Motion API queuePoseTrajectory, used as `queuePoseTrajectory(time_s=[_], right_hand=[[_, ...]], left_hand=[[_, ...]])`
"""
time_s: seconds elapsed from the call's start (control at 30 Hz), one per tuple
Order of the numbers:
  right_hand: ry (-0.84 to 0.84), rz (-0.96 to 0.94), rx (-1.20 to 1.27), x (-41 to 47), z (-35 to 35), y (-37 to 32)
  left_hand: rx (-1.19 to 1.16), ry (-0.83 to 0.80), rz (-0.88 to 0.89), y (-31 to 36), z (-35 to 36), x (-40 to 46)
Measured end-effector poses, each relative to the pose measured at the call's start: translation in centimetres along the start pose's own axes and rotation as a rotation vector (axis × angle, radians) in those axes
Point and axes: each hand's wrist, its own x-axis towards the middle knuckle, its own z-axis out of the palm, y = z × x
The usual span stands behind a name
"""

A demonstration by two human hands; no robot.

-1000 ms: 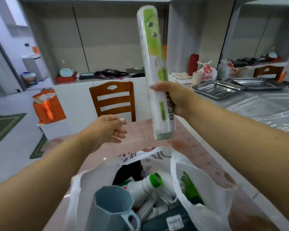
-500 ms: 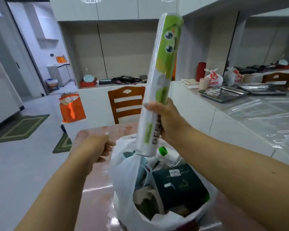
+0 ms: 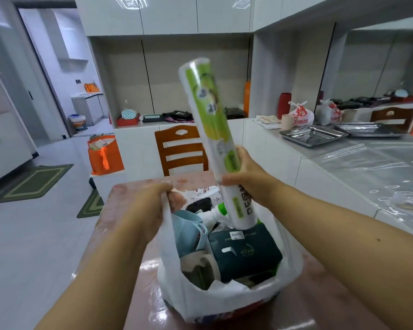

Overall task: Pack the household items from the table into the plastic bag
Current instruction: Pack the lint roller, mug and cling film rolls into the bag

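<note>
Over a crowded plastic bag (image 3: 227, 296), the right hand (image 3: 246, 179) grips a tall roll (image 3: 208, 120) while the left hand (image 3: 153, 206) clutches the rim; jammed against the dark box (image 3: 243, 253), the roll could tip out.

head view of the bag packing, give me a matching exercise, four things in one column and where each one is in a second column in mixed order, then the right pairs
Things
1. green and white roll
2. dark green box
3. blue-grey mug
4. steel tray

Places
A. on the white counter at the right
B. in the plastic bag, at the left by the left hand
C. held in the right hand, lower end dipping into the bag
D. in the bag, on top, at the middle and right

Pairs: 1-C, 2-D, 3-B, 4-A
</note>
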Motion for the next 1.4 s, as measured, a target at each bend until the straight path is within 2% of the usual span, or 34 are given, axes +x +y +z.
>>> queuePoseTrajectory(time_s=[0.1,0.23,0.47,0.7,0.77,0.8,0.87,0.9,0.93,0.97,1.0,1.03,1.1,1.13,1.17,1.27,1.4], right_hand=[[-0.032,0.016,-0.282,-0.5,-0.7,1.4],[-0.156,0.0,-0.489,-0.9,-0.8,2.4],[-0.319,0.047,-1.096,-1.0,-2.3,5.0],[-0.369,0.059,-1.299,-1.0,-1.9,4.3],[-0.277,0.046,-1.31,-2.1,-2.4,3.0],[-0.11,0.038,-1.307,-2.9,-2.9,2.4],[0.442,0.147,-1.251,-4.5,-4.5,1.8],[0.643,0.317,-1.172,-5.1,-5.2,1.8],[0.698,0.52,-1.021,-5.5,-5.6,2.1],[0.648,0.653,-0.811,-5.7,-5.6,2.4],[0.567,0.684,-0.577,-5.3,-5.6,2.8],[0.523,0.613,-0.335,-4.8,-5.7,2.8],[0.583,0.401,0.065,-3.5,-6.0,0.8],[0.611,0.318,0.181,-2.7,-6.2,-0.7],[0.589,0.266,0.209,-1.8,-6.2,-2.2],[0.44,0.226,0.078,-0.1,-4.9,-5.6],[0.378,0.196,0.093,1.3,-3.9,-7.5]], left_hand=[[-0.405,-0.14,-0.104,0.4,-2.7,2.2],[-0.577,-0.156,-0.149,1.4,-4.7,3.8],[-0.459,-0.018,-0.184,1.4,-7.0,4.8],[-0.217,0.018,-0.141,2.6,-3.7,4.3],[-0.176,0.037,-0.14,2.8,-3.1,4.3],[-0.171,0.049,-0.14,2.8,-3.0,4.4],[-0.187,0.075,-0.145,2.6,-3.3,4.6],[-0.2,0.086,-0.148,2.5,-3.5,4.7],[-0.209,0.094,-0.15,2.5,-3.6,4.8],[-0.21,0.094,-0.154,2.4,-3.6,4.8],[-0.209,0.092,-0.157,2.4,-3.6,4.6],[-0.209,0.091,-0.154,2.5,-3.5,4.5],[-0.212,0.092,-0.147,2.6,-3.3,4.2],[-0.218,0.084,-0.14,2.9,-3.1,4.1],[-0.226,0.07,-0.133,3.2,-2.9,4.0],[-0.225,0.044,-0.093,4.5,-1.9,4.1],[-0.203,0.064,-0.061,5.5,-1.3,5.3]])
